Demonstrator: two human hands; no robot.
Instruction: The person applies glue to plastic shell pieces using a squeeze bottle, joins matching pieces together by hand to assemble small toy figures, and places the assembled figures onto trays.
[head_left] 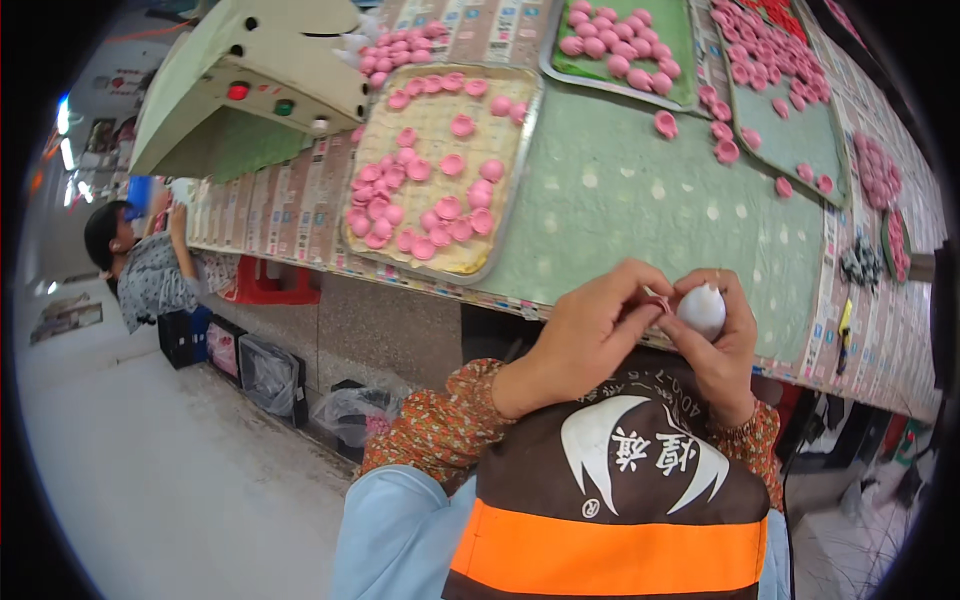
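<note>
Both my hands meet over the table's near edge, just above my dark apron. My left hand is closed in a pinch on a small pink piece, mostly hidden by the fingertips. Curled around a white egg-shaped object with small points at its top is my right hand. Its thumb reaches toward the pinched pink piece and seems to touch it. Left of my hands, a metal tray lined with cream cloth carries many small pink cups and balls.
A green-lined tray of pink balls lies at the far side, with another tray of pink pieces to its right. Loose pink cups lie between them. A cream machine with buttons stands far left. Beyond it sits another person.
</note>
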